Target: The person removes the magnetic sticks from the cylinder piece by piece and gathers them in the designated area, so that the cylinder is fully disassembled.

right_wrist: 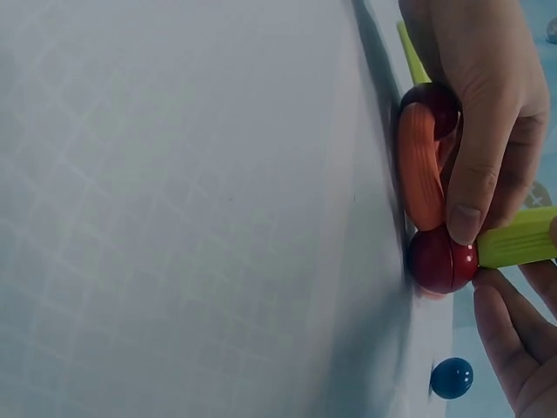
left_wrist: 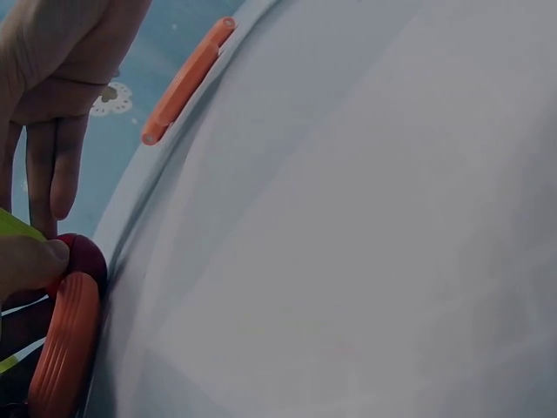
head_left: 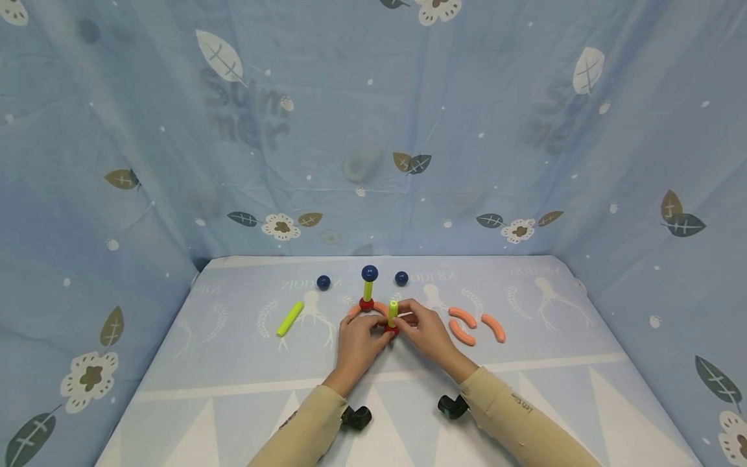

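Note:
My left hand (head_left: 358, 340) pinches a red ball (right_wrist: 442, 259), its thumb lying on the ball. A short yellow-green stick (head_left: 393, 312) stands upright from this ball, and my right hand (head_left: 427, 332) grips it between thumb and fingers. One right fingertip lies close by the ball in the right wrist view. A curved orange piece (right_wrist: 420, 165) runs from that ball to a second red ball (head_left: 366, 303). Up from the second ball goes another yellow-green stick (head_left: 368, 290), topped by a blue ball (head_left: 369, 273). Part of a further orange piece (head_left: 354, 311) shows beyond the left hand.
Three loose curved orange pieces (head_left: 462, 316) lie right of the hands. To the left lies a loose yellow-green stick (head_left: 290, 318). Two loose blue balls, a left one (head_left: 323, 282) and a right one (head_left: 401, 278), sit farther back, before the blue curtain (head_left: 362, 130).

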`<state>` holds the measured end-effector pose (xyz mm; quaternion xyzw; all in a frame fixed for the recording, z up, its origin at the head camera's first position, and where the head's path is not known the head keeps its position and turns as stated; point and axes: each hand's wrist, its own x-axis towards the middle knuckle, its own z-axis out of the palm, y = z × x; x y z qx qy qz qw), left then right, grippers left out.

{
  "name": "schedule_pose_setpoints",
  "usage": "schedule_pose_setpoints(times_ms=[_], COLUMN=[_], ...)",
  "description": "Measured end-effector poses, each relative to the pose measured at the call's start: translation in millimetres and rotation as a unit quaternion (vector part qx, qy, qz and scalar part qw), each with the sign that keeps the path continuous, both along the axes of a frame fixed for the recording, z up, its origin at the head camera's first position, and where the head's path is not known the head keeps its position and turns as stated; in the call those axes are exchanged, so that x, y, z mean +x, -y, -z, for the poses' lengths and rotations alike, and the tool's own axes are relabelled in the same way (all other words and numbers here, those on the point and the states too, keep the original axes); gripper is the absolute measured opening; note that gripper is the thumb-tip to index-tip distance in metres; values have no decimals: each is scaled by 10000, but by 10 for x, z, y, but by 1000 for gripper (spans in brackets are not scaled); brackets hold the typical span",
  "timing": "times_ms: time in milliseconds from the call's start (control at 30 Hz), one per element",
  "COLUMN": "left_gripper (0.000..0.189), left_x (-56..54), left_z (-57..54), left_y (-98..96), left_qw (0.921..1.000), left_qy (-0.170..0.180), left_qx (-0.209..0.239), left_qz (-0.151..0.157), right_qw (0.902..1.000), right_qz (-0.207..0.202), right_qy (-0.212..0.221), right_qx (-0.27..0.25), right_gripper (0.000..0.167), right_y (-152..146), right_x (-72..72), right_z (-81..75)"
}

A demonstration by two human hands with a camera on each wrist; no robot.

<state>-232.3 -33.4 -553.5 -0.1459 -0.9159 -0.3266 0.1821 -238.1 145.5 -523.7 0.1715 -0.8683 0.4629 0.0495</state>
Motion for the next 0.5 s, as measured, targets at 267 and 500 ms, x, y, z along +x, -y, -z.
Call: schedule_pose_setpoints(times_ms=[267,500], left_gripper=[26,26], left_x=[-1,-1], left_z=[-9,-6], left_y=[-8,-7], left_qw=[9999,9999], left_qy=[-35,23], left_qx=[106,129], left_qz=[34,16], right_qw=[9997,9996], right_qz=[50,191], right_qy=[80,179], right_qx=[207,-65], right_gripper=[22,24], right_y=[-5,-41], right_x=[8,-19], right_z=[-51,-101])
